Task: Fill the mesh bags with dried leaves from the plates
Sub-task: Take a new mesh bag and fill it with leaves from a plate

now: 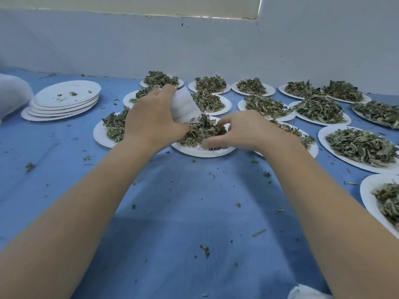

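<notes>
Leaves (200,132) lie heaped on the near plate (203,152), the mesh bag (183,107) tilted with its mouth just above the pile. The left hand (151,119) grips the bag, fingers curled round it; the right hand (241,130) rakes the heap with bent fingers closing on a pinch of leaves. To do this well, I judge, hold the mouth low over the plate and feed small pinches, so crumbs fall back on the plate rather than the blue table (183,212).
</notes>
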